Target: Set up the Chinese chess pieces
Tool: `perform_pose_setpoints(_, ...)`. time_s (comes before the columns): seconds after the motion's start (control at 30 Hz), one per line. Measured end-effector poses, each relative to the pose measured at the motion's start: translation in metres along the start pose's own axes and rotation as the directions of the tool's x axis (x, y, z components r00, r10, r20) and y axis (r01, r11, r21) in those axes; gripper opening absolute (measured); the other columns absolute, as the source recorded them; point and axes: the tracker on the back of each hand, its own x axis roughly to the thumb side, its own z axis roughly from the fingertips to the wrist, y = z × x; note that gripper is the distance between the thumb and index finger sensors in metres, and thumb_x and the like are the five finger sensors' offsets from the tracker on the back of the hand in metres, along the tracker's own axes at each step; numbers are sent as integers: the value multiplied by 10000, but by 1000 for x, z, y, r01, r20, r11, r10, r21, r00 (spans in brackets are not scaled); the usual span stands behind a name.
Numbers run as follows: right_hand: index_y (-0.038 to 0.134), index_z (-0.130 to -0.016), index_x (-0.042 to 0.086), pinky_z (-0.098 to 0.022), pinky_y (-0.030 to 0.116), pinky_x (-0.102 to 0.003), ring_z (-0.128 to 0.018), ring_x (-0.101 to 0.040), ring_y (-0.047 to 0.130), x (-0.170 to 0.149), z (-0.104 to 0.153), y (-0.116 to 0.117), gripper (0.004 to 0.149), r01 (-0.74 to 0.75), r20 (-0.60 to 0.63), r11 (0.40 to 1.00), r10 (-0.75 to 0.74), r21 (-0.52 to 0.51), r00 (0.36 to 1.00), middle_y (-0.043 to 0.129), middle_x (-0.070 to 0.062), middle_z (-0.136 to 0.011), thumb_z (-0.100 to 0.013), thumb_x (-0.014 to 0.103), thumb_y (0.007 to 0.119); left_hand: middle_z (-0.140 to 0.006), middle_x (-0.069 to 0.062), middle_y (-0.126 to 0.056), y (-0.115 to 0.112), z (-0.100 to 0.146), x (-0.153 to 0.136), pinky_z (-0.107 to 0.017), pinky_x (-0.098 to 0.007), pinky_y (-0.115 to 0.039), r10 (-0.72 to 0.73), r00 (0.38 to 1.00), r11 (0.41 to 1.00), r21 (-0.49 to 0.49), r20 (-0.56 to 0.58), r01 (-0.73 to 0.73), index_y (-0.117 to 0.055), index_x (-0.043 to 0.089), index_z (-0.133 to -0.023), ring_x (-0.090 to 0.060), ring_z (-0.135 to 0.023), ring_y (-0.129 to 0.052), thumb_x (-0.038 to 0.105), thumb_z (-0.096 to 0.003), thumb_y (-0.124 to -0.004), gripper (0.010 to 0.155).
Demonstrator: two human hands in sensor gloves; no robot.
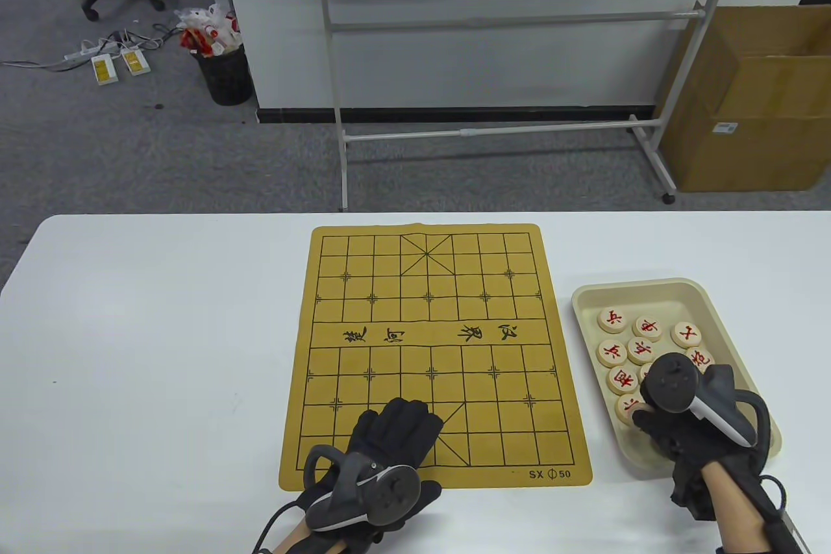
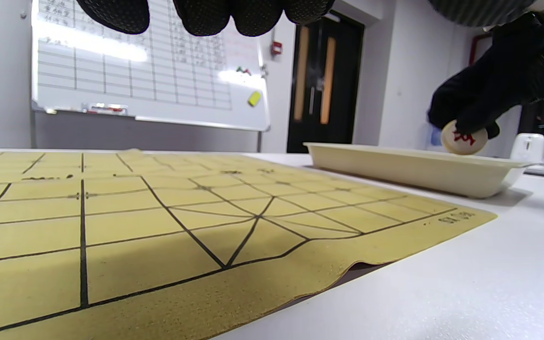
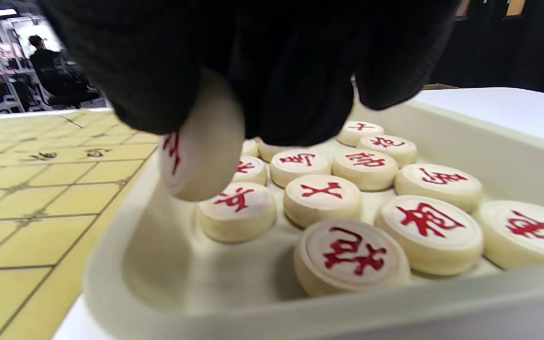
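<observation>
Right hand [image 1: 682,411] pinches one red-lettered chess piece [image 3: 201,151], lifted above the tray [image 1: 587,301] at the board's [image 1: 435,352] three o'clock. Left hand [image 1: 383,450], fingers flat, rests on the board's near edge. Empty grid lies at nine o'clock from the piece.
</observation>
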Motion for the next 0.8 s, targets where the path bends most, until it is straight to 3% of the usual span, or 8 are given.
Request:
perform_pose_setpoints(0.1, 764, -987, 172, -660, 750, -536, -587, -241, 993, -2, 1, -2, 567, 43, 14, 999, -43, -18, 999, 926, -80, -812, -458, 365, 831, -1192, -74, -360, 0, 0, 0, -771, -642, -485, 0, 1000, 1000, 0, -1, 0, -341, 248, -1105, -350, -1122, -419, 637, -379, -603, 864)
perform_pose_setpoints(0.33, 681, -939, 118, -656, 789, -531, -684, -266, 1057, -19, 0, -6, 587, 327, 59, 944, -325, -34, 944, 889, -122, -887, -436, 348, 876, -1192, -73, -360, 0, 0, -1, -773, -641, -485, -1, 1000, 1000, 0, -2, 1, -341, 249, -1105, -349, -1123, -419, 636, -380, -602, 862)
perform_pose_setpoints(0.43, 678, -934, 118, -661, 784, -530, -687, -266, 1062, -27, 0, -8, 590, 487, 102, 873, -482, -25, 870, 887, -122, -885, -431, 346, 887, -1192, -73, -359, 0, 0, 0, -773, -640, -485, -3, 1000, 1000, -2, -1, 3, -341, 248, -1106, -349, -1123, -419, 637, -380, -602, 864)
perform_pose_setpoints(0.57, 683, -1026, 133, -673, 750, -533, -667, -268, 1057, -27, 2, -9, 609, 672, 182, 740, -661, 4, 728, 898, -101, -884, -463, 285, 858, -1192, -74, -359, -1, 0, 0, -773, -641, -484, -3, 1000, 1000, -4, -1, 3, -340, 249, -1105, -350, -1123, -418, 636, -380, -602, 863)
perform_pose_setpoints(0.8, 728, -953, 77, -647, 767, -549, -658, -290, 1078, -1, 7, -2, 566, 742, 248, 661, -742, 111, 623, 927, -146, -851, -465, 341, 839, -1193, -76, -355, 0, 0, -1, -773, -641, -483, -2, 1000, 1000, 0, -3, 2, -339, 249, -1105, -352, -1124, -412, 639, -379, -601, 866)
